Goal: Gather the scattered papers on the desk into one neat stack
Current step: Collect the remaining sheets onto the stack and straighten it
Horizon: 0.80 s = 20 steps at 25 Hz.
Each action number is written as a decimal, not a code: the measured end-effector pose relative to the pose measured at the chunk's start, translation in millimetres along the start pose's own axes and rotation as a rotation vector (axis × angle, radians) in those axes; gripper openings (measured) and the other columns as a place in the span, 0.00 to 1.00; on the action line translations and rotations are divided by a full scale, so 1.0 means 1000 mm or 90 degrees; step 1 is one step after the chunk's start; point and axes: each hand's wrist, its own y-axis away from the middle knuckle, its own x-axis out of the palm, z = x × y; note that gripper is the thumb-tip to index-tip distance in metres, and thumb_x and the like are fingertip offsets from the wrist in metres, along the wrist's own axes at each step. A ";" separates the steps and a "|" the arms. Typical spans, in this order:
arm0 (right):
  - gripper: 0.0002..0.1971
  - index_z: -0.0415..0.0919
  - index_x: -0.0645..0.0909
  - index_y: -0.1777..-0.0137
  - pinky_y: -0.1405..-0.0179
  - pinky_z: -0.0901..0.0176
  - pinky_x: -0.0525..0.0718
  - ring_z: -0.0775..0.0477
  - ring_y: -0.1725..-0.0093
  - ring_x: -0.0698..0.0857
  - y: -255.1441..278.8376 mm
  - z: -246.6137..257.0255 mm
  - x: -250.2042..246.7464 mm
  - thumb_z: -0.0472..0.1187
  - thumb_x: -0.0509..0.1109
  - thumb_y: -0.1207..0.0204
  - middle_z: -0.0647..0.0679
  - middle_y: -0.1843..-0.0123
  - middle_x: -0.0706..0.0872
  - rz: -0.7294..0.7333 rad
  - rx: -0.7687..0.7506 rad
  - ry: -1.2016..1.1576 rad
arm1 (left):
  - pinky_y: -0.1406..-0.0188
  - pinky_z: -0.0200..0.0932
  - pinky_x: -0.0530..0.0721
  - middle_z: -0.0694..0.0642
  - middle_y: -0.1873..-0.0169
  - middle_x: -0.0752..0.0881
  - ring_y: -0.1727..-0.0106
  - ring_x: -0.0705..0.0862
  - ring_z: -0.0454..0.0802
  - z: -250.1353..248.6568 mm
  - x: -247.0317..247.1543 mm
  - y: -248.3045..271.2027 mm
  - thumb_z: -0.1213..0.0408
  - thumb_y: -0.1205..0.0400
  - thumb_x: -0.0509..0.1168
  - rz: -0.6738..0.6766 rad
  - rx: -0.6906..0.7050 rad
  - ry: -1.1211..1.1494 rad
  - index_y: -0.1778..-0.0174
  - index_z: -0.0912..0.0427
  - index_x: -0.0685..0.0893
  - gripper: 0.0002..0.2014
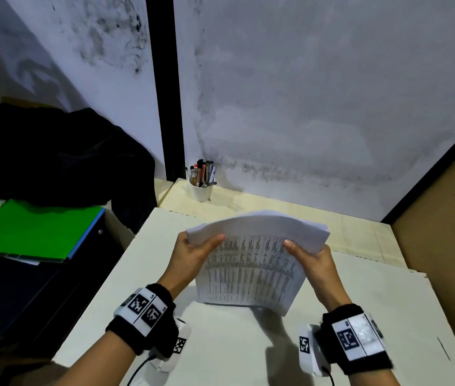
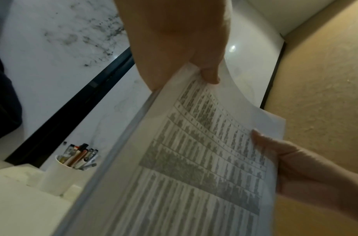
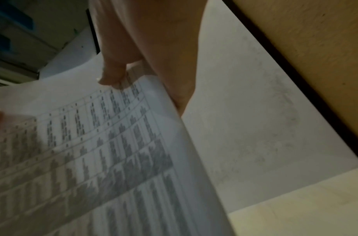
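Observation:
A thick stack of printed papers [image 1: 251, 266] covered in table rows stands upright above the white desk [image 1: 220, 346], its lower edge at or just over the desktop. My left hand [image 1: 193, 254] grips the stack's left side, thumb on the printed front. My right hand [image 1: 312, 257] grips the right side the same way. The top of the stack curls away toward the wall. In the left wrist view the papers [image 2: 194, 159] fill the frame with my thumb [image 2: 210, 75] on the sheet. In the right wrist view the papers [image 3: 103, 159] sit under my thumb [image 3: 113, 76].
A white cup of pens [image 1: 201, 188] stands at the back of the desk by the wall. A green folder [image 1: 31, 232] lies on a dark cabinet to the left, under black cloth [image 1: 53, 157]. A brown partition [image 1: 449, 224] bounds the right side.

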 end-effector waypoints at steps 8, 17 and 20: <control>0.09 0.51 0.83 0.59 0.67 0.74 0.84 0.68 0.67 0.86 0.000 0.001 -0.008 0.33 0.70 0.28 0.58 0.70 0.90 0.013 -0.027 -0.008 | 0.63 0.31 0.86 0.48 0.67 0.90 0.62 0.88 0.42 0.004 0.000 -0.003 0.67 0.29 0.74 0.018 -0.004 -0.015 0.56 0.58 0.86 0.07; 0.07 0.48 0.85 0.57 0.52 0.57 0.88 0.60 0.59 0.90 -0.007 -0.028 -0.009 0.36 0.76 0.33 0.55 0.63 0.92 0.074 0.060 -0.016 | 0.65 0.27 0.83 0.36 0.69 0.90 0.64 0.87 0.33 0.014 0.000 -0.005 0.66 0.28 0.72 0.109 -0.004 -0.036 0.59 0.48 0.84 0.07; 0.11 0.50 0.85 0.54 0.42 0.46 0.85 0.48 0.48 0.89 -0.001 -0.054 -0.003 0.44 0.78 0.36 0.52 0.55 0.92 0.093 0.136 -0.011 | 0.61 0.34 0.83 0.35 0.69 0.91 0.60 0.87 0.37 0.037 -0.001 0.001 0.65 0.26 0.70 0.108 -0.096 -0.060 0.60 0.45 0.83 0.08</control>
